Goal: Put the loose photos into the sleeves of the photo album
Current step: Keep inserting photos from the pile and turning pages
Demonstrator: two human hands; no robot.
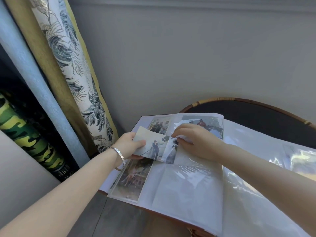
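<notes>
While left hand grips photo, right hand pinches album sleeve.

Album lies open on table, lower right of frame, with table rim showing behind it. Loose photo at frame centre over left page. Left hand grips its left end; right hand, just right, pinches sleeve. Sleeved photos above and below. Curtain upper left.
</notes>
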